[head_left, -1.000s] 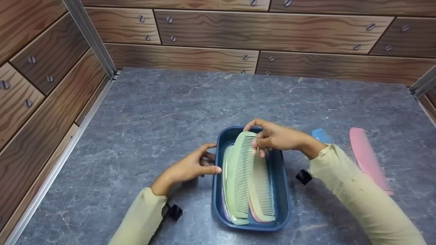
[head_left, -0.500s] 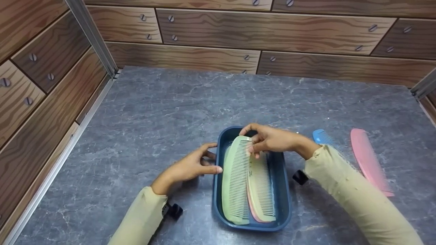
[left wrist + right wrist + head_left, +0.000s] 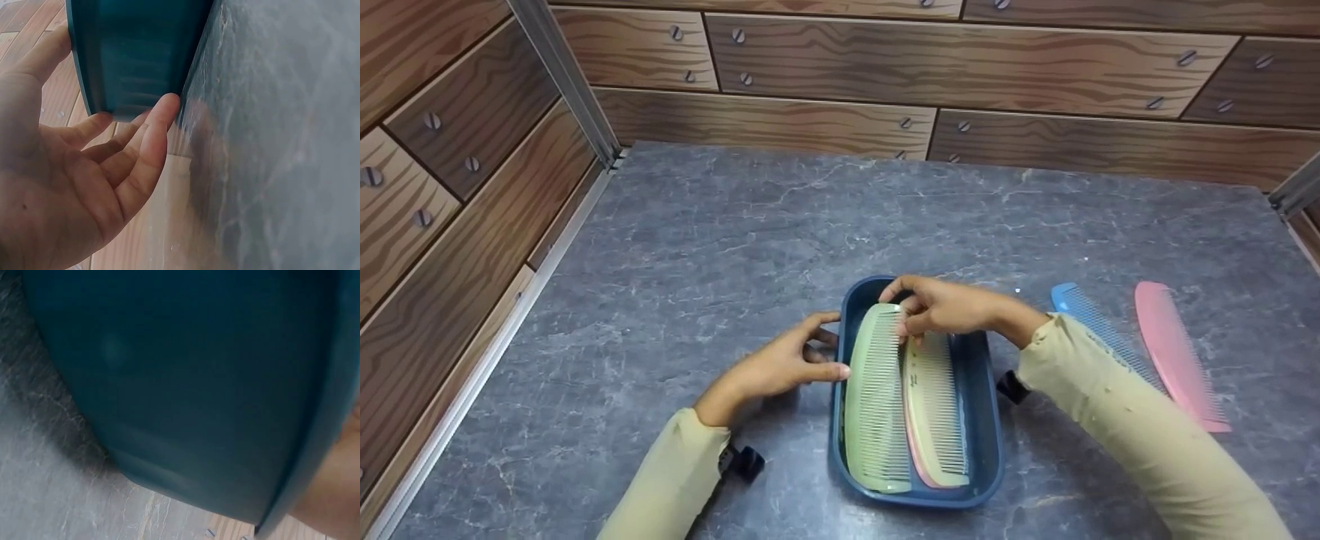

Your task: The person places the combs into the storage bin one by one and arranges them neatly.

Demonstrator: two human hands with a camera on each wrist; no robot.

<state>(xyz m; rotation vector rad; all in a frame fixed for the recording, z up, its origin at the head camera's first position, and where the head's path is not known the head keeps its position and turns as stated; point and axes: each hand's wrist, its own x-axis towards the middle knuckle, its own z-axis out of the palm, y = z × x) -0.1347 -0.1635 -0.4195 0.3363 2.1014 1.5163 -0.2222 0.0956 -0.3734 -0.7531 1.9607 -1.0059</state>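
Note:
A dark blue tub (image 3: 992,420) stands on the table, with combs lying lengthwise inside. My right hand (image 3: 941,304) pinches the far end of a light green comb (image 3: 870,397) by thumb and fingers, low over the tub's left half. Beside it lies a cream comb (image 3: 934,420), a pink edge showing from beneath. My left hand (image 3: 787,360) rests against the tub's left side, thumb at the rim, and the left wrist view shows its loosely extended fingers (image 3: 149,152) touching the outer wall. The right wrist view is mostly filled by the tub's wall (image 3: 185,382), hiding the right fingers.
Right of the tub, a blue comb (image 3: 1099,322) and a pink comb (image 3: 1174,352) lie on the grey marbled table (image 3: 735,247); the right sleeve (image 3: 1140,420) partly covers the blue one. Wood-patterned panels (image 3: 825,60) stand behind and at the left.
My right hand has moved left and slightly down, bringing the green comb lower into the tub's left side, over the combs there. My left hand has stayed at the tub's side.

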